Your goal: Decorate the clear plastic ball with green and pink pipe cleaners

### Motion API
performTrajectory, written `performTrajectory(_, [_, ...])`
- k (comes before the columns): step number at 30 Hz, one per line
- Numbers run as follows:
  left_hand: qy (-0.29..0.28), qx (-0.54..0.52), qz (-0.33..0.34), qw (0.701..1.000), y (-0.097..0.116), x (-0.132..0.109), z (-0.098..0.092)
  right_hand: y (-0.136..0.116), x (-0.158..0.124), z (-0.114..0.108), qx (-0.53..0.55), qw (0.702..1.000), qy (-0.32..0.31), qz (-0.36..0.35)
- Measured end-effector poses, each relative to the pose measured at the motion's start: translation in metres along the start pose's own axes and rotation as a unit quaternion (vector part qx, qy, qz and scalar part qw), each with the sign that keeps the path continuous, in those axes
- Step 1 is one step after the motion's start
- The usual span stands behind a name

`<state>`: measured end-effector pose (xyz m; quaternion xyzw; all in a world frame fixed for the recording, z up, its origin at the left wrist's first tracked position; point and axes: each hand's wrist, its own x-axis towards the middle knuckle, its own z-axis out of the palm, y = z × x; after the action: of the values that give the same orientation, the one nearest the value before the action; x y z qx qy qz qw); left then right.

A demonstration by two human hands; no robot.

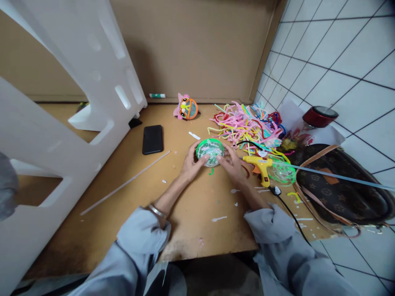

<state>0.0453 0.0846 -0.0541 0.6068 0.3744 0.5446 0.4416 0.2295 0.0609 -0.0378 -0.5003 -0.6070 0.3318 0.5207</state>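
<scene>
Tightly around a round, glossy, green-rimmed plastic dome (210,151): left hand (193,164) and right hand (233,164).

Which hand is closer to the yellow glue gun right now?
Right. The right hand sits just left of the glue gun, close to its nozzle; the left hand is farther left, across the green-rimmed dome both hands hold.

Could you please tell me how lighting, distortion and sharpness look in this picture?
Head view: wide-angle bending stretches the white tiles and white foam panel at the edges; light is soft and even, with shadow behind the panel; the green-rimmed clear plastic dome between left hand and right hand is sharp, slightly glary.
</scene>
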Motion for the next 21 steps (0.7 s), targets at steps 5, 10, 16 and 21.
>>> performTrajectory(5, [-0.006,-0.027,0.003,1.0,-0.001,0.0,0.001,0.0,0.001,-0.001,-0.009,1.0,0.027,-0.001])
performTrajectory(10, [-0.02,-0.047,-0.013,0.999,0.003,0.0,0.001,0.0,0.004,-0.003,0.025,0.999,0.024,0.021])
performTrajectory(16, [-0.013,-0.047,0.009,0.999,0.003,0.001,0.005,0.0,0.003,-0.002,0.052,0.999,-0.004,0.013])
performTrajectory(21, [0.008,0.01,0.057,0.998,-0.007,0.004,0.002,0.0,0.001,0.001,0.05,0.999,-0.005,0.007])
